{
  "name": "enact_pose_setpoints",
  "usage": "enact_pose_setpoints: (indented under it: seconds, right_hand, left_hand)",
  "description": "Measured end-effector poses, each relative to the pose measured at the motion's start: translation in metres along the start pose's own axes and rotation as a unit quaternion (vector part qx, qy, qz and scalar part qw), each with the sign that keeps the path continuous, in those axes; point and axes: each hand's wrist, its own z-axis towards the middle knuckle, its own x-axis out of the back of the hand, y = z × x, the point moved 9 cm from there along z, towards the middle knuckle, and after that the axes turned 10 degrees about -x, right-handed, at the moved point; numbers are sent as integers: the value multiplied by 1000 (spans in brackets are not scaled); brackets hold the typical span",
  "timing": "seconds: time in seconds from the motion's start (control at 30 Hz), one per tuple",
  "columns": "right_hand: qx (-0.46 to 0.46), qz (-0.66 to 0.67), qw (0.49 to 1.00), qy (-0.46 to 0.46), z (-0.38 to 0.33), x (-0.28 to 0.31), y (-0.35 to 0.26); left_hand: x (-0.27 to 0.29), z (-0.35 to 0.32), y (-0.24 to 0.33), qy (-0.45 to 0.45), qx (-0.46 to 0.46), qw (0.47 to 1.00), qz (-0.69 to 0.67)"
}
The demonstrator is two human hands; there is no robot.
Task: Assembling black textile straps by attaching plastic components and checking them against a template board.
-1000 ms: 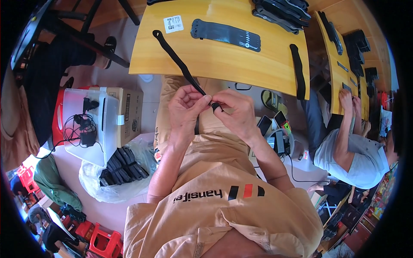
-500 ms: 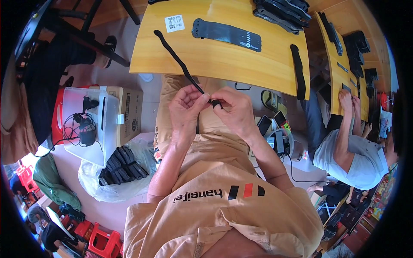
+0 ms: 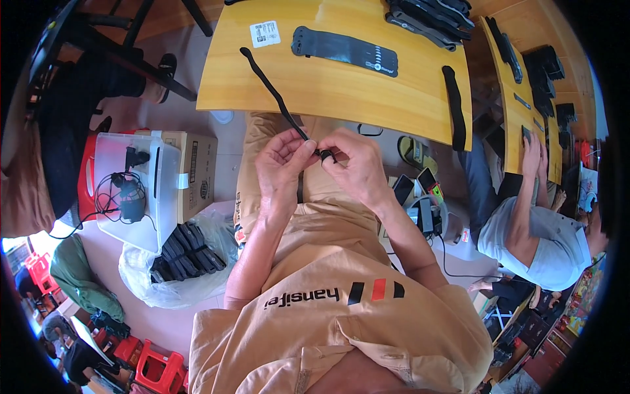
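Between my hands, just off the near edge of the yellow table [image 3: 367, 108], is a narrow black strap [image 3: 275, 94]. Its long free end lies up across the tabletop. My left hand [image 3: 283, 164] pinches the strap between thumb and forefinger. Close beside it, my right hand [image 3: 354, 164] is closed on the strap's other end, which forms a small loop at the fingers; exactly how it is threaded I cannot make out. Farther back lies a flat dark panel [image 3: 341, 51] with a row of white marks. Another black strap [image 3: 454, 108] rests near the table's right edge.
A stack of black panels [image 3: 430, 23] and a white label [image 3: 265, 34] are on the table. At left stand a clear plastic bin [image 3: 141, 223] with cables and a cardboard box [image 3: 198, 171]; bagged black straps [image 3: 187, 253] lie below. A co-worker [image 3: 535, 236] works at right.
My hands have barely shifted, still pinching the strap. Its far end has swung slightly to the right on the table. The co-worker's hands at right have moved up a little.
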Motion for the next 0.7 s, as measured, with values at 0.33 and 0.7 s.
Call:
enact_pose_setpoints:
  seconds: [0.33, 0.7]
  right_hand:
    - [-4, 4, 999, 47, 1, -4, 7]
    - [-39, -42, 998, -5, 9, -17, 16]
  left_hand:
    - [9, 4, 12, -57, -28, 941, 333]
    - [3, 3, 7, -84, -15, 958, 273]
